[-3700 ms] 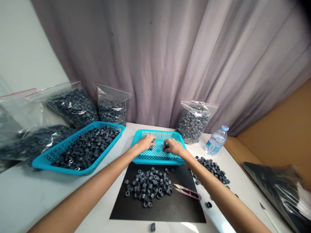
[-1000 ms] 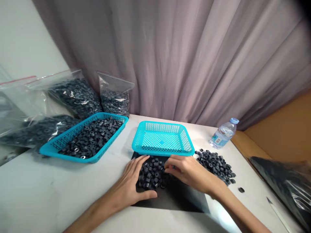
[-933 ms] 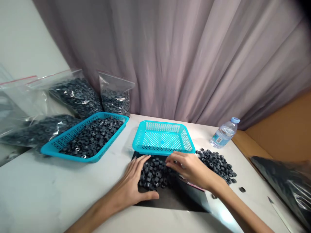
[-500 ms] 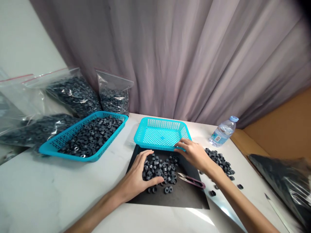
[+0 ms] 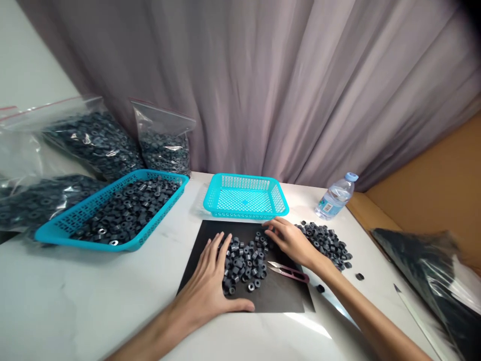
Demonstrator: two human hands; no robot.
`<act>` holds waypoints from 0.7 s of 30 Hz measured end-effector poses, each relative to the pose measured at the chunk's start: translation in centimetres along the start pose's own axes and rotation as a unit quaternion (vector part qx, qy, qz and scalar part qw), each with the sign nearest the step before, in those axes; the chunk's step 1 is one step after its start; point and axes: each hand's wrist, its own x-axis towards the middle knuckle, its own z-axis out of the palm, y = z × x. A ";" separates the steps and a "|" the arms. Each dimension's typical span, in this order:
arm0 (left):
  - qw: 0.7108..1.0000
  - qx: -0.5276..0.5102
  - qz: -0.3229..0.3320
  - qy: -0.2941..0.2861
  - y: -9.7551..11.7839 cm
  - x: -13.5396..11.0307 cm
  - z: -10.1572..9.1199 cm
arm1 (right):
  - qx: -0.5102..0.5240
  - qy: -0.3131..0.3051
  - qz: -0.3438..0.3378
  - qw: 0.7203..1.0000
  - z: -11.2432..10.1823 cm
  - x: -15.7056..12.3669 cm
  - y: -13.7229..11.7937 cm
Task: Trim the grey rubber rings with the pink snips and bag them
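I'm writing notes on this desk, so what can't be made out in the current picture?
In the head view:
Right hand: its own curl hides whether it holds anything.
Rings: heaped, upper ones hiding those beneath.
Mat: left hand and rings cover part.
Bottle label: print too small to read.
Leftmost bag: cut off by the left edge.

Small-parts workshop table (image 5: 93, 306): piled rings (image 5: 244, 262), snips (image 5: 287, 272), teal baskets (image 5: 246, 215), filled bags (image 5: 165, 153).

A greyish curtain (image 5: 225, 75) hangs in folds behind the white counter (image 5: 93, 301), where a blue-capped water bottle (image 5: 335, 198) stands near a brown cardboard panel (image 5: 432, 165); farther right lie a slim pointed tool (image 5: 416, 317) and a shiny dark plastic bag (image 5: 421, 260)
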 end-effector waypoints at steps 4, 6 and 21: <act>1.000 0.000 0.029 0.000 0.7 2.2 -0.2 | 0.051 -0.028 0.006 0.998 0.9 1.2 0.8; 1.000 -0.013 0.027 0.007 0.8 3.3 -0.4 | 0.071 -0.034 0.012 0.997 1.2 1.9 0.8; 0.998 -0.056 0.038 0.001 0.2 6.3 -2.4 | 0.136 -0.141 0.046 0.980 -1.4 -4.0 -2.5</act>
